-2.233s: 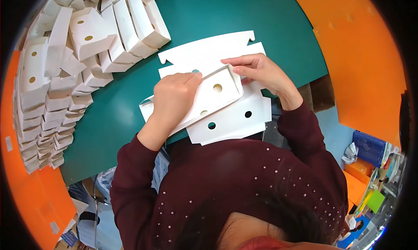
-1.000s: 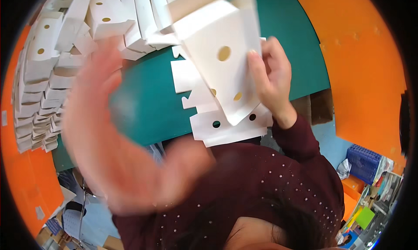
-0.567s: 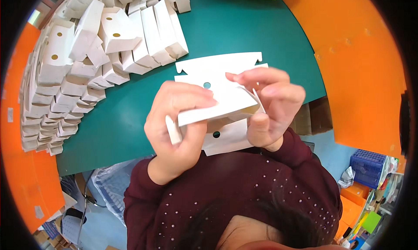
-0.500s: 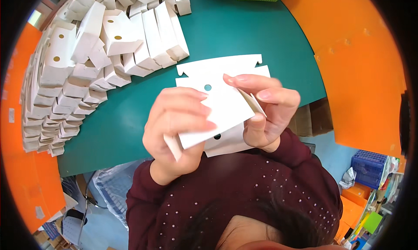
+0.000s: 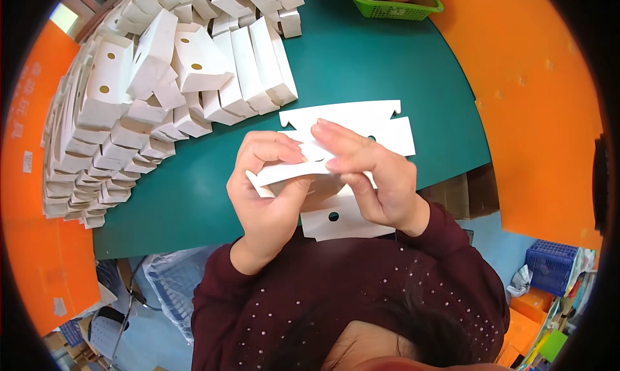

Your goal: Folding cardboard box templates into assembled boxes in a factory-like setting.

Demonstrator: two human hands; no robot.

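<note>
A partly folded white cardboard box (image 5: 284, 172) is held up in front of my chest. My left hand (image 5: 263, 193) grips its left end, with the fingers over the top and the thumb underneath. My right hand (image 5: 381, 177) has its fingertips and thumb on the right end, hiding most of that side. Beneath both hands, on the green table, lies flat die-cut white cardboard (image 5: 347, 112) with a notched far edge. Its near part shows a round hole. I cannot tell how many sheets lie there.
Stacked white boxes (image 5: 103, 112), several with round holes, rise at the left of the green table (image 5: 213, 177). A green basket (image 5: 394, 9) with a pinkish thing in it stands at the far edge. Orange panels (image 5: 542, 112) flank the table. A blue crate (image 5: 549, 264) stands at right.
The held box has been turned, so its long edge now faces me and its inside shows. My right fingers have moved over its top. The whole view has shifted slightly.
</note>
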